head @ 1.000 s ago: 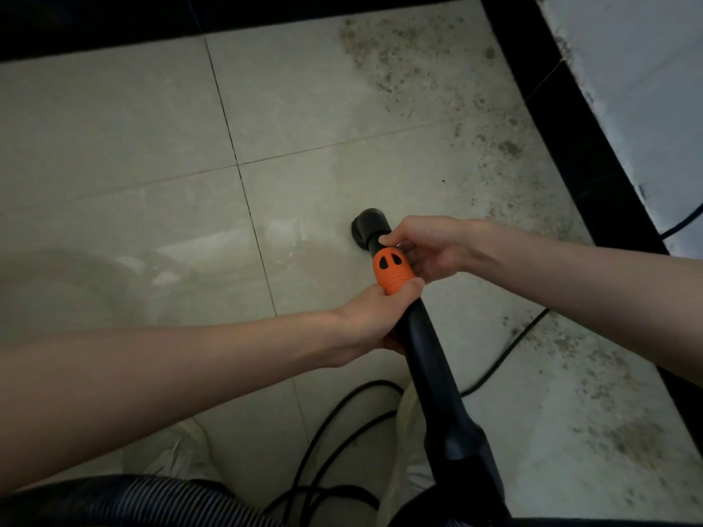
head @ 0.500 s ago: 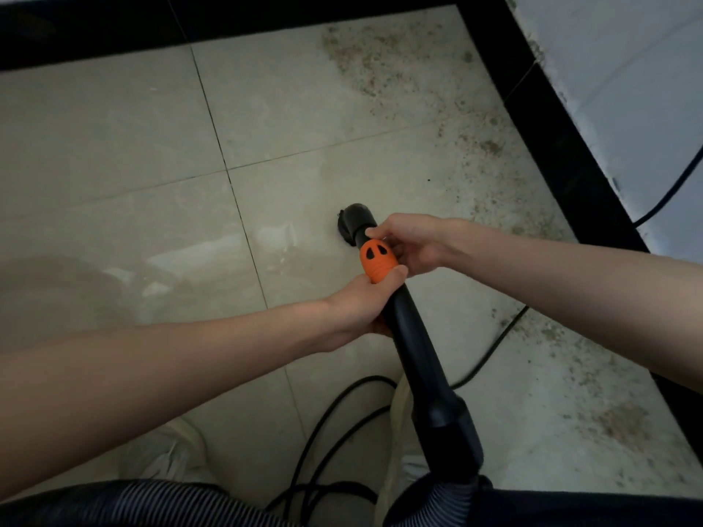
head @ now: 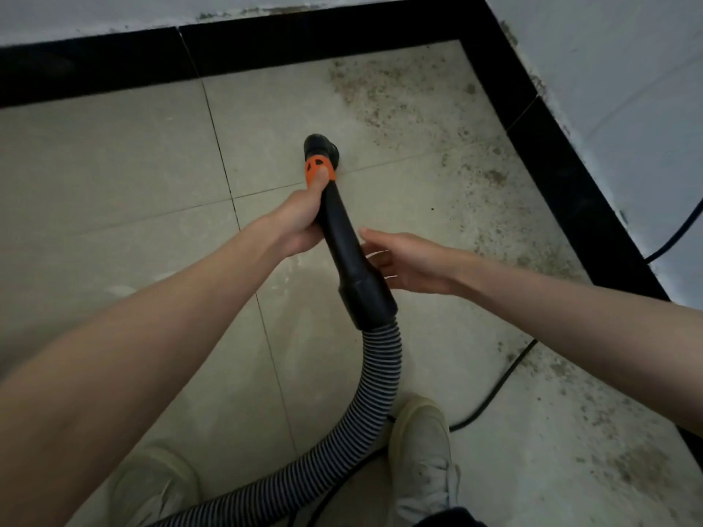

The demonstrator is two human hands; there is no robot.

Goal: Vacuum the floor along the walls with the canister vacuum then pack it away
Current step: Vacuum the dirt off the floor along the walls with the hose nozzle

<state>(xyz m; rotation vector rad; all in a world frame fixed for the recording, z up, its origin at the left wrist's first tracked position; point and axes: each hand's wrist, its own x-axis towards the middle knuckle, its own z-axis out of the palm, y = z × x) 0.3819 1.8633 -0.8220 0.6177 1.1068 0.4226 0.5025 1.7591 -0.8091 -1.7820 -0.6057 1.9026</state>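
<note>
Head view: the left hand (head: 300, 218) is wrapped around the black plastic vacuum wand (head: 342, 237), thumb on its orange slotted collar (head: 318, 170). The right hand (head: 411, 262) is spread loose beside the wand's wide cuff, fingertips touching it. The striped ribbed hose (head: 374, 378) trails back between pale shoes (head: 420, 446). The nozzle points at the tiled floor (head: 114, 165) near the corner of the black skirting (head: 494, 70), where dirt speckles the tiles.

Left hand (head: 300, 222) wrapped tight around the vacuum handle (head: 342, 237), thumb stretched forward along its top, forearm reaching in from lower left. Right hand (head: 409, 262) open, fingers (head: 374, 256) loosely curled just beside the handle, arm extended from the right.
</note>
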